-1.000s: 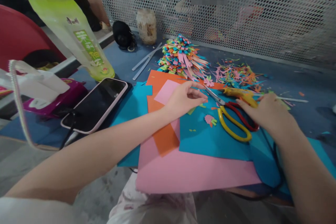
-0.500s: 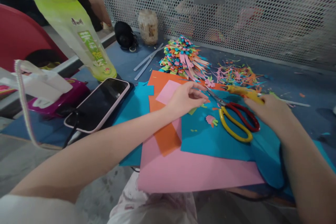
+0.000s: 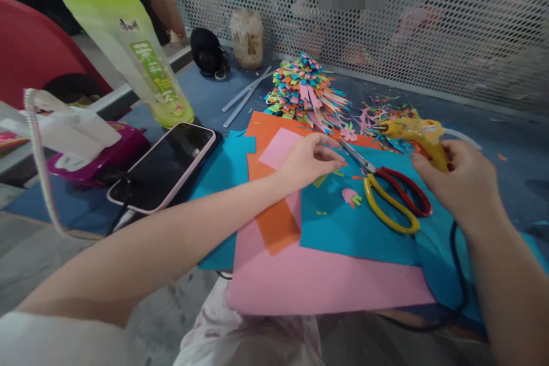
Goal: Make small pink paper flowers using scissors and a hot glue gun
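Note:
My right hand grips a yellow glue gun, its nozzle pointing left above the paper. My left hand is bent over the blue sheet, thumb and fingertips close together near an orange scrap; what they hold, if anything, is too small to make out. Scissors with red and yellow handles lie between the hands. Left of them on the blue sheet is a small pink and green paper piece. A pink paper flower lies just beyond the scissor tips.
Behind stands a multicoloured fringed paper cone, beside thin paper shreds. At left are a phone, a tilted bottle and a purple device. A jar and glue sticks sit farther back, before a perforated panel.
My right hand has raised the glue gun, which earlier lay lower and flatter over the shreds. My left hand keeps nearly the same pose. The whole view has shifted slightly.

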The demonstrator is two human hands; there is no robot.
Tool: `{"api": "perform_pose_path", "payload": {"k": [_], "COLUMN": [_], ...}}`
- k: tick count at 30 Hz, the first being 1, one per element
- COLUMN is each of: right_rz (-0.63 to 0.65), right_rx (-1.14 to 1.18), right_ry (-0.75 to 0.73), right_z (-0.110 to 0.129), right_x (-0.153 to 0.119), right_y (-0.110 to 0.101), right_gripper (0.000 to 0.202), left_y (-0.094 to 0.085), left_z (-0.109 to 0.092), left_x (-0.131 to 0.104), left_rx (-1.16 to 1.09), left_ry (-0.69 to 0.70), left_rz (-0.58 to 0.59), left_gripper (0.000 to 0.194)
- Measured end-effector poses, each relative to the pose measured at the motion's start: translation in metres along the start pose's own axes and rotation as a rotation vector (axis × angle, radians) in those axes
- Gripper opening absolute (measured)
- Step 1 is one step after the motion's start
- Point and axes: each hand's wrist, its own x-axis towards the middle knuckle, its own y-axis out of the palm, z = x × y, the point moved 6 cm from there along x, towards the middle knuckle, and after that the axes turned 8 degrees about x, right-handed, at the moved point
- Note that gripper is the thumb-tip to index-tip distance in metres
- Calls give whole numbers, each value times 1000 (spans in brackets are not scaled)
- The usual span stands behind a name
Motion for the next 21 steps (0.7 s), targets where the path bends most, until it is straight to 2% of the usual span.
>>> {"api": "perform_pose_path", "payload": {"k": [4, 9, 13, 18, 21], "right_rz": [26, -44, -54, -28, -28], "right_rx": [4, 22, 86, 121, 154], "right_ry": [-14, -15, -4, -137, -189], "right_z": [5, 6, 5, 7, 9], "right_x": [-2, -3, -5, -9, -10], "right_y": [3, 2, 5, 11, 14], "right_gripper": [35, 41, 48, 46, 52], "left_y": [0, -3, -7, -7, -6], "left_z": [-1, -3, -4, -1, 1], "left_x": [-1, 0, 1, 1, 2], "left_rx": [-1, -7, -15, -18, -26], "left_ry": [-24, -7, 0, -13, -36], "left_rz": [-22, -40, -73, -68, -68], "left_gripper": [31, 30, 31, 30, 29]}}
